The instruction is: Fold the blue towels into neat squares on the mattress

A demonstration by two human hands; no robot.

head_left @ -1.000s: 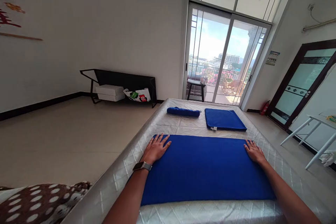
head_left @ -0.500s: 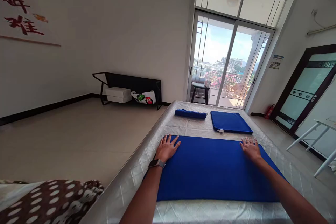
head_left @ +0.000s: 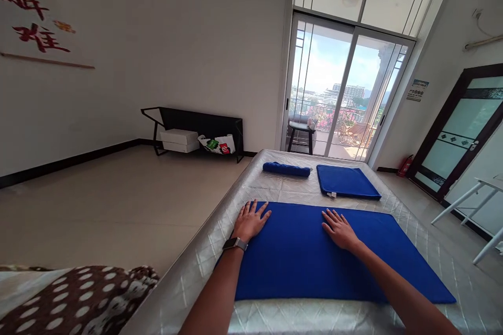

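Note:
A blue cloth (head_left: 298, 261) lies spread flat across the near part of a silvery quilted mattress (head_left: 212, 251). My left hand (head_left: 251, 220), with a watch on its wrist, rests on the cloth's far left corner, fingers spread. Near the middle of the cloth's far edge, my right hand (head_left: 340, 227) lies palm down with fingers stretched out. Neither hand grips anything. Beyond the cloth are a rolled blue cloth (head_left: 286, 169) on the left and a folded blue cloth (head_left: 348, 182) with a white tag on the right.
A brown spotted blanket (head_left: 78, 298) is at lower left. Against the wall stands a black rack (head_left: 200, 120) with white boxes (head_left: 178, 140) and a printed bag. Sliding glass doors (head_left: 346, 94) are behind the mattress. A white-legged table (head_left: 471, 204) stands at right.
My right hand has moved left along the cloth, from near its far right corner to around the middle. My left hand has stayed in place.

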